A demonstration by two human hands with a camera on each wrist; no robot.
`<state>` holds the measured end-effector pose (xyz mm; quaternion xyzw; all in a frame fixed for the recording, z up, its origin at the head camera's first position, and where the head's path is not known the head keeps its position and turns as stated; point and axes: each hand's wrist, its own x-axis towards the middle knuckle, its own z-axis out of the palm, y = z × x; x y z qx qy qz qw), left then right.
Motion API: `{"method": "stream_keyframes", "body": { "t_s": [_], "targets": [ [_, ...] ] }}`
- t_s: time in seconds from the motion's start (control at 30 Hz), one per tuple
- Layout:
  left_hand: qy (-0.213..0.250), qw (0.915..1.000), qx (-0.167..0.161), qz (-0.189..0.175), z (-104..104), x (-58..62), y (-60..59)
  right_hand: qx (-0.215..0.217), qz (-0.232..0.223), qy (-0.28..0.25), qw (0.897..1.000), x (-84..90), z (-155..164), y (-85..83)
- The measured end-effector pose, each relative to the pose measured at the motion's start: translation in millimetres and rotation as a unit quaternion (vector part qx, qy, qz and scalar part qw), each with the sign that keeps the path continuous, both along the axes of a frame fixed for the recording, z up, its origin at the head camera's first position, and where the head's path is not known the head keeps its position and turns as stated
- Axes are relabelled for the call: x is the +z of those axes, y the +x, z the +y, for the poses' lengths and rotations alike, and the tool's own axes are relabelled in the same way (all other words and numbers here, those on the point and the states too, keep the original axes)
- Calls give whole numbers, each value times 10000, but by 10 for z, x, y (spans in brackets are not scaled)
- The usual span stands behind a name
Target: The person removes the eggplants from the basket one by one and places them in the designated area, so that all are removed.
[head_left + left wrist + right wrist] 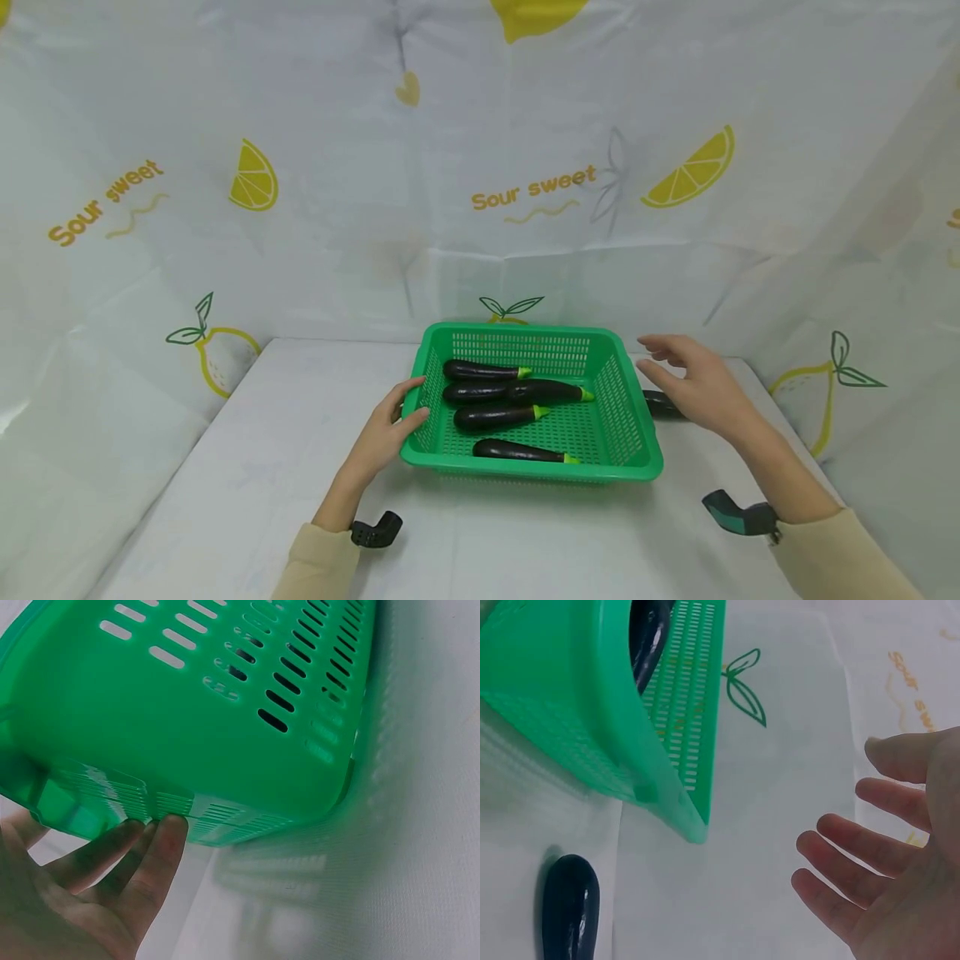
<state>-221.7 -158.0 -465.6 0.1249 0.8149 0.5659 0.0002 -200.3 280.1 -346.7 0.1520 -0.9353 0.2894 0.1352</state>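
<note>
Centrally, a green basket sits on a white table and holds four dark eggplants lying side by side. At its left wall, the left hand rests with straight fingers under the rim and thumb on top, gripping nothing. Over the table right of the basket, the right hand hovers, fingers spread and relaxed, empty. Just beneath it, beside the basket's right wall, lies a fifth eggplant. Lemon-printed cloth hangs behind.
</note>
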Motion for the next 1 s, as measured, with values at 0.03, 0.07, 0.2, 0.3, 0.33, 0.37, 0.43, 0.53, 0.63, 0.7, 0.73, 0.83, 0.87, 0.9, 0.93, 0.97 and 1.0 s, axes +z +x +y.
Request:
{"method": "stream_keyframes", "body": {
  "t_s": [0.03, 0.07, 0.2, 0.3, 0.33, 0.37, 0.43, 0.53, 0.63, 0.7, 0.73, 0.83, 0.87, 0.9, 0.93, 0.97, 1.0],
  "targets": [
    [14, 10000, -6, -5, 1, 2, -2, 21, 0, 1, 10000, 8, -12, 2],
    [25, 10000, -11, -8, 2, 4, -3, 40, -14, -11, 10000, 17, -23, 4],
    [84, 10000, -33, -2, 4, 18, 0, 117, -50, -46, 9999, 55, -70, 12],
    [104, 9999, -40, -1, 4, 27, 6, 178, -55, -50, 9998, 81, -115, 13],
    [81, 10000, -33, 7, 3, 24, 4, 196, -51, -53, 9998, 87, -132, 10],
    [99, 9999, -35, 2, 3, 25, 6, 232, -40, -52, 9997, 88, -149, 5],
    [114, 9999, -43, 5, 2, 26, 8, 321, -18, -29, 9995, 83, -185, -11],
    [114, 9999, -43, 13, 5, 33, 15, 462, -19, 3, 9989, 76, -233, -36],
    [108, 9999, -34, 11, 11, 49, 25, 553, -63, 39, 9984, 90, -278, -55],
    [88, 10000, -15, 26, 10, 52, 29, 619, -78, 67, 9980, 110, -316, -66],
    [102, 9999, -11, 25, 10, 52, 28, 641, -81, 82, 9979, 121, -333, -72],
    [107, 9999, -11, 38, 13, 47, 21, 730, -102, 99, 9972, 153, -382, -100],
    [113, 9999, -7, 36, 14, 46, 21, 756, -126, 88, 9970, 162, -398, -113],
    [126, 9999, -1, 27, 14, 44, 20, 774, -152, 82, 9968, 171, -413, -127],
    [130, 9999, 5, 26, 15, 41, 19, 783, -182, 72, 9967, 178, -426, -144],
    [126, 9999, 1, 27, 13, 41, 22, 798, -213, 70, 9966, 184, -441, -161],
    [128, 9999, 2, 27, 14, 38, 22, 800, -251, 72, 9965, 190, -454, -178]
  ]
}}
